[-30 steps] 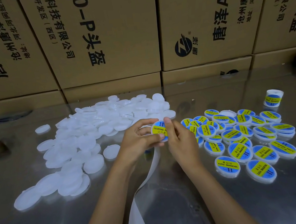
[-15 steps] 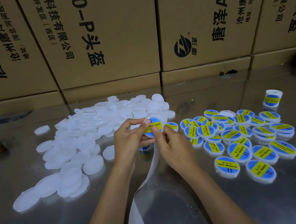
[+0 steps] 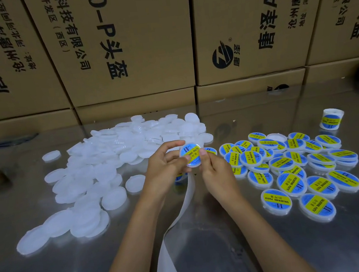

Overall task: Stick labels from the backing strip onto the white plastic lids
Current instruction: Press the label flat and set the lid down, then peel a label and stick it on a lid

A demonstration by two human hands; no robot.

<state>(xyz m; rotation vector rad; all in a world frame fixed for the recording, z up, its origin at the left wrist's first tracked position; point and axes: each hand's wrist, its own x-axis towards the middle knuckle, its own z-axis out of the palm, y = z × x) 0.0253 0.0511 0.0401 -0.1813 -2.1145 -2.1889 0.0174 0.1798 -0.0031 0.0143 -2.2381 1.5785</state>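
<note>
Holding a white lid (image 3: 193, 157) above the desk (image 3: 230, 252), the left hand (image 3: 166, 166) curls its fingers round the lid's left edge while the right hand (image 3: 216, 171) presses a thumb onto the blue-and-yellow label (image 3: 190, 153) on its face, fingers curled behind. The white backing strip (image 3: 173, 236) trails down from under the hands toward the person. Unlabelled lids (image 3: 102, 166) lie heaped to the left; labelled lids (image 3: 292, 168) are spread to the right. Cardboard boxes (image 3: 120, 42) stand behind.
</note>
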